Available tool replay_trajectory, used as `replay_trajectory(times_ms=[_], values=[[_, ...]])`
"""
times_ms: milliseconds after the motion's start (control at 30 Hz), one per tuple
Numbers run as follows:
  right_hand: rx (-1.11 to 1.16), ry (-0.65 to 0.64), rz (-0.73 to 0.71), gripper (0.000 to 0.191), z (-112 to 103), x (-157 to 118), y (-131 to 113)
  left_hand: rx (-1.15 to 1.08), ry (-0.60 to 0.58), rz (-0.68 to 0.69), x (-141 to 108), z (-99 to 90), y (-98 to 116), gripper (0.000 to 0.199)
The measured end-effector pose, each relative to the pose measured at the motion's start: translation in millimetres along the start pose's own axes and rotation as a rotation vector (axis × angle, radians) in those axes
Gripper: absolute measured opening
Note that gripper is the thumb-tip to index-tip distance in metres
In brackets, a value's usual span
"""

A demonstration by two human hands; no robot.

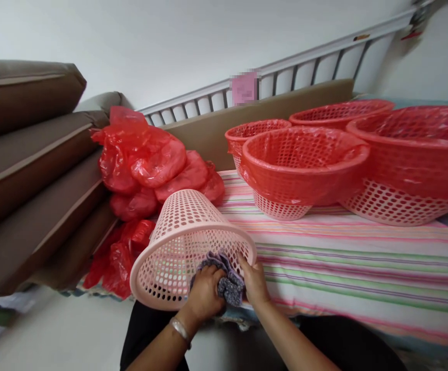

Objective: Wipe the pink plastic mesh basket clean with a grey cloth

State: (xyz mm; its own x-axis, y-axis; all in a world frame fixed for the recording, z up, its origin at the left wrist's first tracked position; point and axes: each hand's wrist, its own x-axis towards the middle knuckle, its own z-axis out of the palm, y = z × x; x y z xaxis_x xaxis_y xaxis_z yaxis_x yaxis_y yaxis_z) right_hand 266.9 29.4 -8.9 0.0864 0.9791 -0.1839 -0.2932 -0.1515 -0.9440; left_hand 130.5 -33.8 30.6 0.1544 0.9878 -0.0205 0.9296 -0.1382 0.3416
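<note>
A pale pink perforated plastic basket (pixel 187 211) lies tipped on its side, its mouth turned towards me. My left hand (pixel 207 291), with a silver bangle on the wrist, is closed on a grey and purple cloth (pixel 231 288) at the lower inner edge of the mouth. On the right of the mouth, my right hand (pixel 254 279) grips the basket's rim, thumb inside. The cloth lies between my two hands. Part of the left hand's fingers is hidden behind the cloth.
Several baskets lined with red plastic bags (pixel 305 154) stand on the striped sheet (pixel 324 263) to the right. Bundled red plastic bags (pixel 158 159) are heaped behind the tipped basket. Brown cushions (pixel 27 201) are stacked at left. A white railing (pixel 286 64) runs along the wall.
</note>
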Motion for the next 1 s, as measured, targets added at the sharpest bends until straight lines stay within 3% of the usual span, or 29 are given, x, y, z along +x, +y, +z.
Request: replay_trajectory(times_ms=[233,367,433,500,567,633,667,767,800,867,933,1000], values=[[-0.078,0.042,-0.045,0.047,-8.0,-7.6,-15.3,-0.089,0.120,0.020,0.9,3.6,-1.4,0.056],[-0.106,0.027,-0.083,0.054,-20.8,-1.4,-24.8,-0.130,0.194,0.034,14.4,1.4,0.7,0.078],[-0.131,0.006,-0.090,0.056,-26.8,-1.0,-27.4,-0.171,0.198,0.080,9.0,-3.2,0.4,0.092],[-0.174,-0.008,-0.094,0.058,-33.3,-5.5,-28.2,-0.242,0.225,0.169,-10.1,-11.9,-3.3,0.084],[-0.223,-0.030,-0.101,0.061,-43.0,-15.9,-26.3,-0.330,0.295,0.220,-41.1,-23.6,-12.9,0.054],[-0.261,-0.031,-0.110,0.066,-57.4,-31.4,-21.1,-0.431,0.334,0.133,-76.5,-36.1,-30.1,0.026],[-0.278,-0.025,-0.126,0.067,-65.8,-40.4,-17.5,-0.488,0.333,0.026,-92.7,-41.8,-41.4,0.021],[-0.399,-0.031,-0.230,0.055,-87.2,-68.3,-6.7,-0.638,0.433,-0.363,-122.5,-54.6,-80.2,0.030],[-0.464,-0.061,-0.289,0.048,-90.2,-76.5,-4.5,-0.695,0.466,-0.429,-124.0,-57.6,-92.0,0.031],[-0.593,-0.152,-0.431,0.039,-86.6,-88.6,-3.4,-0.804,0.488,-0.490,-114.9,-61.8,-109.8,0.052],[-0.705,-0.254,-0.578,0.036,-72.0,-94.1,-5.2,-0.933,0.422,-0.500,-95.2,-64.1,-118.0,0.069],[-0.809,-0.304,-0.699,0.037,-51.9,-92.9,-7.7,-1.042,0.354,-0.536,-73.4,-63.8,-118.6,0.072]])
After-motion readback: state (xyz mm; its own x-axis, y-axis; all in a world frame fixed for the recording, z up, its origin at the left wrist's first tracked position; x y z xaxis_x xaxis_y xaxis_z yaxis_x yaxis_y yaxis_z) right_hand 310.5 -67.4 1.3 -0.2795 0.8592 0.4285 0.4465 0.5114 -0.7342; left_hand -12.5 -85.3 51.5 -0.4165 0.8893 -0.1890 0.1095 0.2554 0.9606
